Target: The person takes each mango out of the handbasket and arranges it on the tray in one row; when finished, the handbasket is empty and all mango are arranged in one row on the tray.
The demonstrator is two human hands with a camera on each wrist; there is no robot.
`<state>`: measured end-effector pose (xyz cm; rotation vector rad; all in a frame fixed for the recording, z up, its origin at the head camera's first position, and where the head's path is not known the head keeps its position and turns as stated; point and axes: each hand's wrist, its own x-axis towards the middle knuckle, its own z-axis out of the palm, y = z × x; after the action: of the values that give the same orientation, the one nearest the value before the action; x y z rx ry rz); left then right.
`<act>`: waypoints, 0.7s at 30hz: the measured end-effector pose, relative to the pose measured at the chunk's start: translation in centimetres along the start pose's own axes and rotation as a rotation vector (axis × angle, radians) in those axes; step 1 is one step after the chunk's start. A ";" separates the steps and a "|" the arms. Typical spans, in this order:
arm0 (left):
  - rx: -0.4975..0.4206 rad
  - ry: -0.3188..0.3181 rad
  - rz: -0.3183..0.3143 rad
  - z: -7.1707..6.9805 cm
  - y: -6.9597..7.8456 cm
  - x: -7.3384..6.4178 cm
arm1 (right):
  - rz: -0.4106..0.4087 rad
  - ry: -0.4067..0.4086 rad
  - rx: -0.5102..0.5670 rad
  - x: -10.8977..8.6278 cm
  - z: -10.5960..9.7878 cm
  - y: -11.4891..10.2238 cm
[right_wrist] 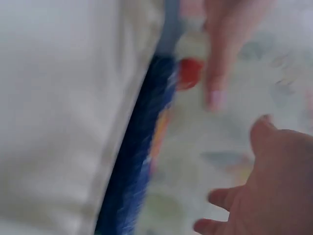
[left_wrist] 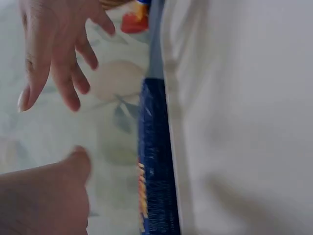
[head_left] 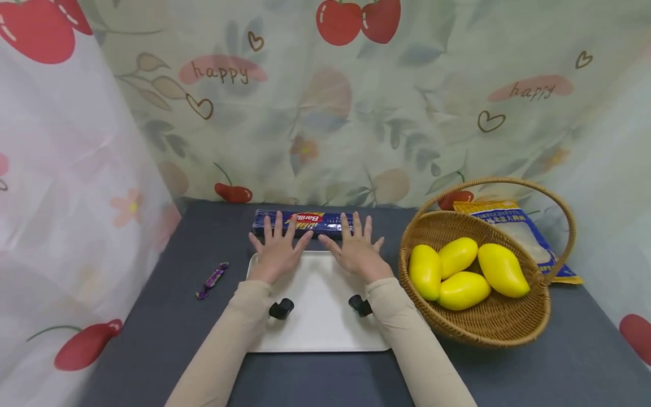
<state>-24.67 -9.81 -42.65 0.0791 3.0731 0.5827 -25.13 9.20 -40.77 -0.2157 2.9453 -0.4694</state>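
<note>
Both hands are held out with fingers spread, and neither grips anything. My left hand (head_left: 277,255) is over the far left part of a white tray (head_left: 320,333), its fingertips overlapping a blue Barilla spaghetti pack (head_left: 305,219) in the head view. Over the tray's far right part is my right hand (head_left: 358,251), the thumbs pointing toward each other. Both wrist views show the hands apart from the pack (left_wrist: 156,161) and the tray (right_wrist: 54,117); the right wrist view is blurred.
Right of the tray stands a wicker basket (head_left: 488,325) with several yellow mangoes (head_left: 464,290). Behind it leans a blue and yellow orecchiette bag (head_left: 529,232). A purple wrapped candy (head_left: 212,280) lies left of the tray. A printed curtain (head_left: 305,113) closes off the back.
</note>
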 end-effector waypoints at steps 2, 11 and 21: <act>-0.005 -0.012 0.010 -0.7 -0.3 -1.1 | -0.072 -0.011 0.055 -1.7 -0.8 -0.6; -0.117 0.011 0.043 -1.2 -5.8 -9.7 | -0.247 0.098 0.118 -12.9 -8.1 1.0; -0.226 -0.026 0.147 1.3 -8.6 -13.5 | -0.178 -0.127 -0.004 -9.7 -12.4 11.6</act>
<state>-11.55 -18.00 -46.99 0.3090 2.9702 0.9227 -19.16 25.39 -31.56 -0.4925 2.8152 -0.4547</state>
